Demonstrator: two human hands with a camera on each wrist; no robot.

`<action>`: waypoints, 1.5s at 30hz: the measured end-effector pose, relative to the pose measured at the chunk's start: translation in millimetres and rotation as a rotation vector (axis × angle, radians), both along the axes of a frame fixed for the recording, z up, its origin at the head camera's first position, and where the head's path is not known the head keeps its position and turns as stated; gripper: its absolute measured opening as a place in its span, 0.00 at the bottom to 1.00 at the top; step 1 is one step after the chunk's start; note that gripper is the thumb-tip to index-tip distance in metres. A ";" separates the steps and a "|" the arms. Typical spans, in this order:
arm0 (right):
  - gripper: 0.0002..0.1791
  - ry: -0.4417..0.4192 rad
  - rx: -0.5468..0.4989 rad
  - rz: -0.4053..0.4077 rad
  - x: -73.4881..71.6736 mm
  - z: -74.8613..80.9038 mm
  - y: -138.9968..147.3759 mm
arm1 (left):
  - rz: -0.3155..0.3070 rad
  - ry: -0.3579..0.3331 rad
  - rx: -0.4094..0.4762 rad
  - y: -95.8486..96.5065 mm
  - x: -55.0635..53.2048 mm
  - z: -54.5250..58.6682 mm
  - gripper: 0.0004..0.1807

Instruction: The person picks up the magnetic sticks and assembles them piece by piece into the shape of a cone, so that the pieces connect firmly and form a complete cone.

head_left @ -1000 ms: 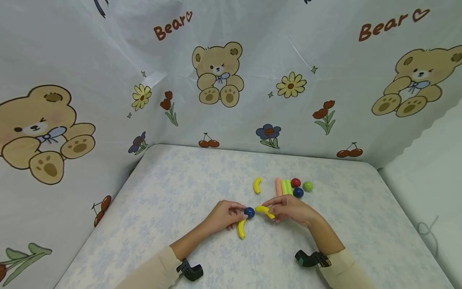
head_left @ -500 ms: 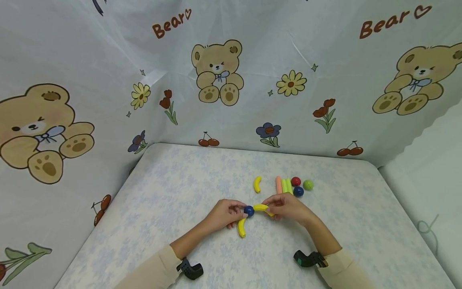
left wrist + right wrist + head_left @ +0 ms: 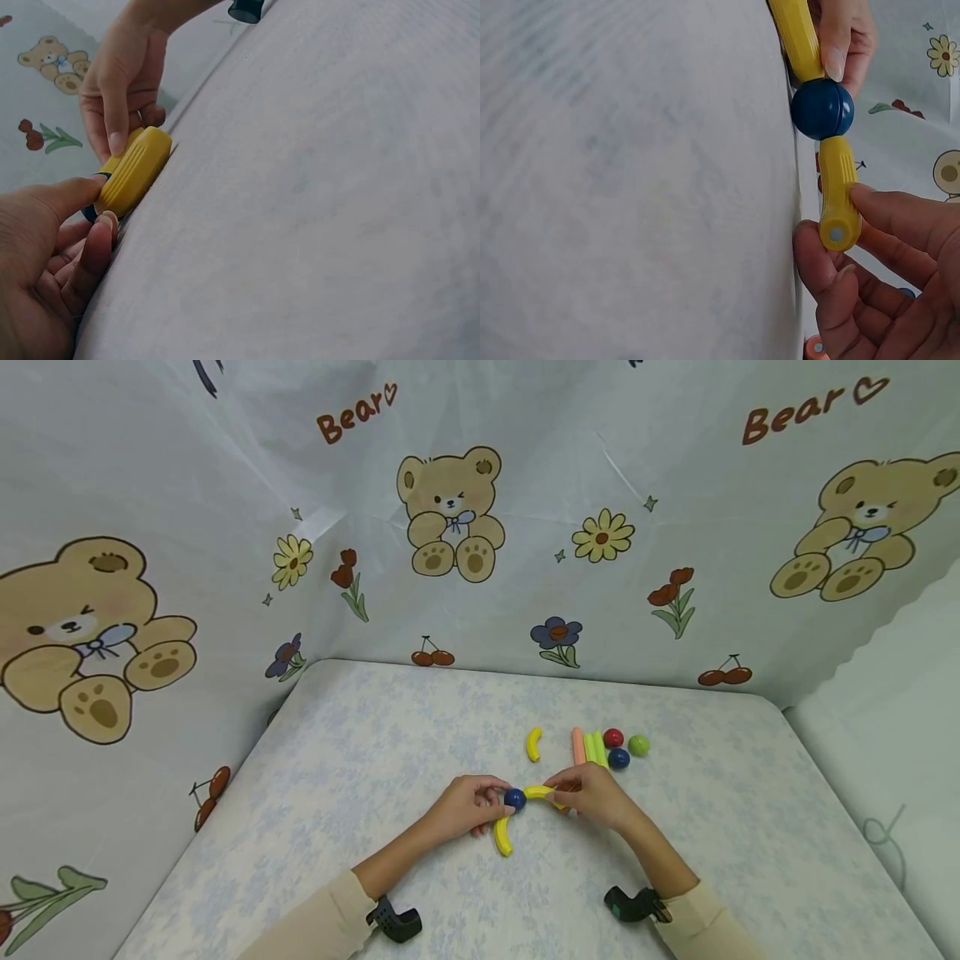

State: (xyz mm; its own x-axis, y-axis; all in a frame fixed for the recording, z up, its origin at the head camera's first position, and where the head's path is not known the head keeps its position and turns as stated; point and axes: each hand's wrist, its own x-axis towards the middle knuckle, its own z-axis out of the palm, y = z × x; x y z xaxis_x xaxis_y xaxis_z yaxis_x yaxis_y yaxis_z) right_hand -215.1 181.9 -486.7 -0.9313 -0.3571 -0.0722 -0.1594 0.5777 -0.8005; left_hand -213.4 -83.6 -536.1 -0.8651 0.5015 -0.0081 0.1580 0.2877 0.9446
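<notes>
My left hand (image 3: 468, 803) pinches a glossy blue ball (image 3: 514, 799) between thumb and fingers. From the ball's near side a curved yellow rod (image 3: 502, 837) points toward me along the table. My right hand (image 3: 588, 793) pinches a second curved yellow rod (image 3: 838, 191) between thumb and fingers. One end of that rod meets the ball in the right wrist view; its other end shows a grey metal disc. In the left wrist view the near rod (image 3: 136, 171) covers most of the ball.
Beyond the hands lie a third yellow rod (image 3: 533, 744), a pink stick (image 3: 578, 745), light green sticks (image 3: 595, 749), a red ball (image 3: 613, 737), a second blue ball (image 3: 618, 759) and a green ball (image 3: 639, 745). A bear-printed curtain (image 3: 525, 610) hangs behind the table (image 3: 360, 718).
My right hand has moved left, bringing its yellow rod from just apart from the blue ball up against it. The left hand has held its place on the ball.
</notes>
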 end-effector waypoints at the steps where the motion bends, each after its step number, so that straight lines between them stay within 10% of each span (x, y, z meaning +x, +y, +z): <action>1: 0.09 0.005 0.003 -0.002 0.3 0.4 -0.3 | 0.001 -0.002 0.002 0.3 0.2 -0.1 0.20; 45: 0.05 -0.032 0.095 -0.108 3.0 3.5 -7.0 | -0.042 0.070 -0.089 3.5 5.0 5.6 0.22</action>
State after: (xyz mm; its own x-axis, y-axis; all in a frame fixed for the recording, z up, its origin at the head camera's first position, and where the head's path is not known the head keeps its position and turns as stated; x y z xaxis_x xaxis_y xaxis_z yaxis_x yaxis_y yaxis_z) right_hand -212.1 175.0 -483.2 -0.9607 -0.2447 -0.1308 -0.0675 0.6633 -0.7453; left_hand -208.4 -80.1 -530.6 -0.8434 0.5373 0.0055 0.2364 0.3618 0.9018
